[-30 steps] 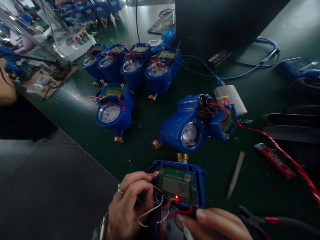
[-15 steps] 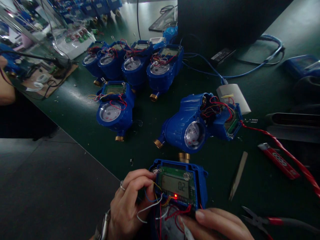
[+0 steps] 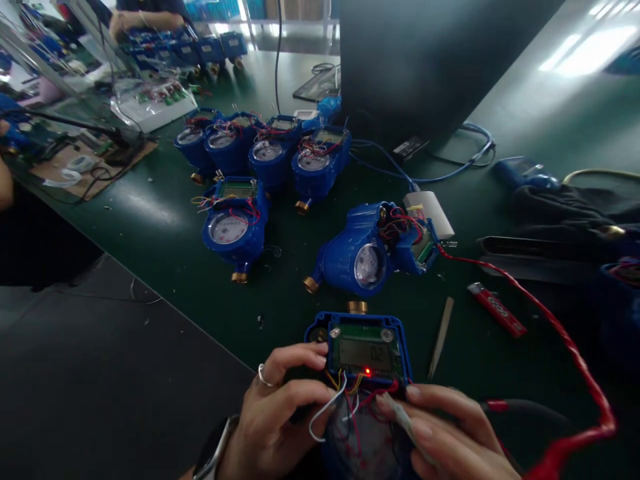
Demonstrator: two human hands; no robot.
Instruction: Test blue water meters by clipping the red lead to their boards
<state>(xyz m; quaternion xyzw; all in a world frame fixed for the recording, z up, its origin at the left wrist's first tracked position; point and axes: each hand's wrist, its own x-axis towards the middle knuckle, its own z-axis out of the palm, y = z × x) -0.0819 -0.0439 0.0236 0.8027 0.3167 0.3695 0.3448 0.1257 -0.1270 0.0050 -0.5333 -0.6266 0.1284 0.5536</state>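
An open blue water meter [image 3: 367, 360] lies at the near table edge, its green circuit board showing an LCD and a lit red LED. My left hand [image 3: 280, 413], wearing a ring and a watch, curls its fingers round the meter's left side among the loose wires [image 3: 345, 400]. My right hand [image 3: 445, 440] presses on the meter's lower right and pinches a thin pale tool [image 3: 405, 423] over the wires.
Another meter [image 3: 373, 250] lies on its side just beyond, with a red twisted cable [image 3: 550, 320]. Several open meters [image 3: 265, 157] stand further back. Tweezers [image 3: 440, 337], a red lighter [image 3: 497, 310], a dark monitor [image 3: 430, 60] and a person's arm [image 3: 5, 187] at left.
The view has tilted up and pulled back. My left fingers slid from the board's upper left corner down to its side; my right hand shows more, with the tool over the wires.
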